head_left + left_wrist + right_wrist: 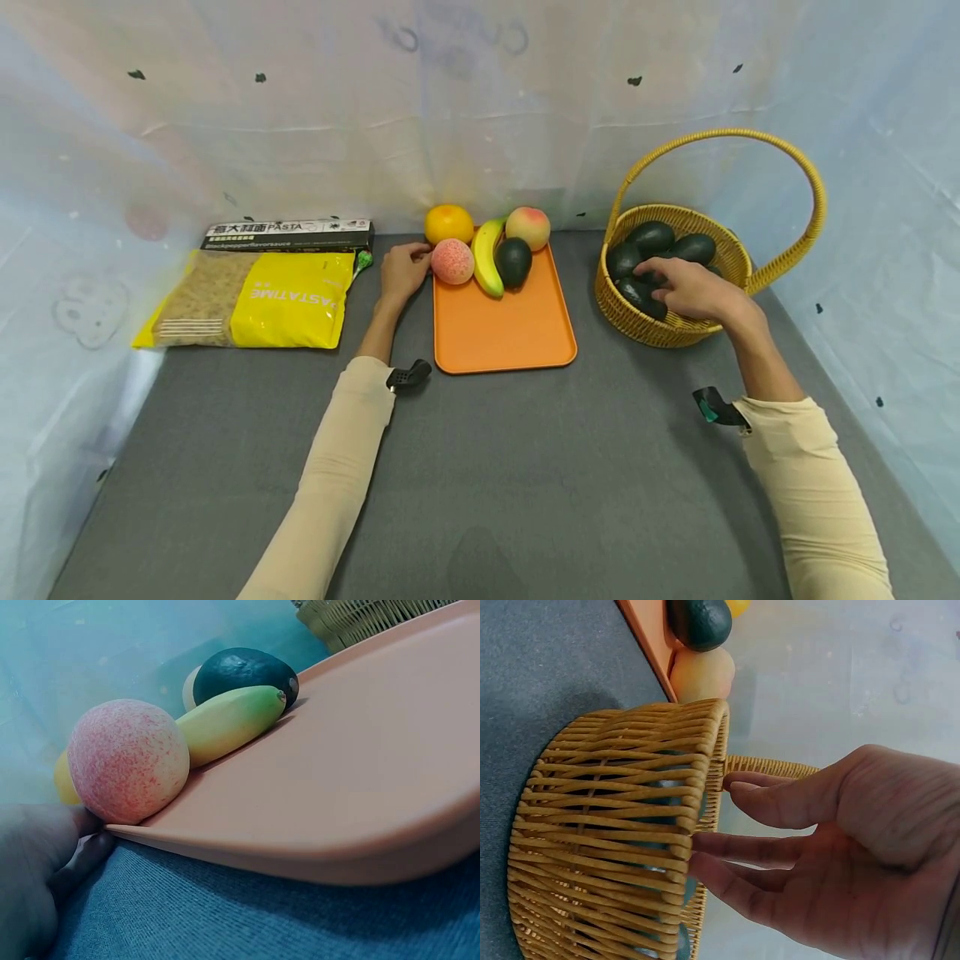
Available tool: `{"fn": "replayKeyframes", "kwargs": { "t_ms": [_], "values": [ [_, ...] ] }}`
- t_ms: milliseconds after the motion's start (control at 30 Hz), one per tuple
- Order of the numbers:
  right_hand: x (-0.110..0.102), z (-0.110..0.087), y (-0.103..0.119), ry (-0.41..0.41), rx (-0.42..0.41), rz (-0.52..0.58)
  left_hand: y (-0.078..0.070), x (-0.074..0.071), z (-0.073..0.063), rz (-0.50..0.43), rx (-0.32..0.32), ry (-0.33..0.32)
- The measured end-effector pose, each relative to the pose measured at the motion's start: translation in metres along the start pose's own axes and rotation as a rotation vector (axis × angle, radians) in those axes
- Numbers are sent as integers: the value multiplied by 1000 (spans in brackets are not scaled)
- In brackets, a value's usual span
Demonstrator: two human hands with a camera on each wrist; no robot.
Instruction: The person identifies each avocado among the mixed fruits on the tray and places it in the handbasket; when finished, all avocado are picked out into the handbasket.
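At the left edge of an orange tray [506, 337], my left hand [403, 271] pinches the rim beside a speckled peach [453, 262]. The left wrist view has its thumb and finger at that rim, partly hidden by shadow. On the tray's far part lie a banana [487, 260], a dark avocado [514, 263], another peach [528, 227] and an orange [448, 224]. My right hand [699, 288] reaches over the rim of a wicker basket [663, 333], fingers loosely bent among several avocados [651, 237]. No fruit shows in its grasp; the fingertips are partly hidden.
Left of the tray lies a yellow pasta bag [292, 300], with a dark pasta box [288, 236] behind it. The basket's tall handle [813, 200] arches up on the right. A pale curtain [480, 125] closes off the back and sides of the grey table [525, 467].
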State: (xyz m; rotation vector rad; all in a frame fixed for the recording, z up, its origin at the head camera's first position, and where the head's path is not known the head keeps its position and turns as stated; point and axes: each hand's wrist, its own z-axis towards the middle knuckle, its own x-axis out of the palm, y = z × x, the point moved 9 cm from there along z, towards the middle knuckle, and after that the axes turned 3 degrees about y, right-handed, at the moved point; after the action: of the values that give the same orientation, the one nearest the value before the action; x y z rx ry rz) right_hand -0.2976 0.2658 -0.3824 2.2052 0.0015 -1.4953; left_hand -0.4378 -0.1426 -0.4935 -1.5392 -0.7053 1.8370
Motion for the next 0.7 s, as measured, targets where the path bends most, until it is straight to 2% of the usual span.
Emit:
{"fn": "replayKeyframes", "kwargs": {
  "t_ms": [500,700],
  "values": [
    [-15,-7,28,-108,-35,-18,-4,0,0,2,5,0],
    [-18,-7,46,-118,-37,6,-2,0,-1,2,1,-2]
  ]
}}
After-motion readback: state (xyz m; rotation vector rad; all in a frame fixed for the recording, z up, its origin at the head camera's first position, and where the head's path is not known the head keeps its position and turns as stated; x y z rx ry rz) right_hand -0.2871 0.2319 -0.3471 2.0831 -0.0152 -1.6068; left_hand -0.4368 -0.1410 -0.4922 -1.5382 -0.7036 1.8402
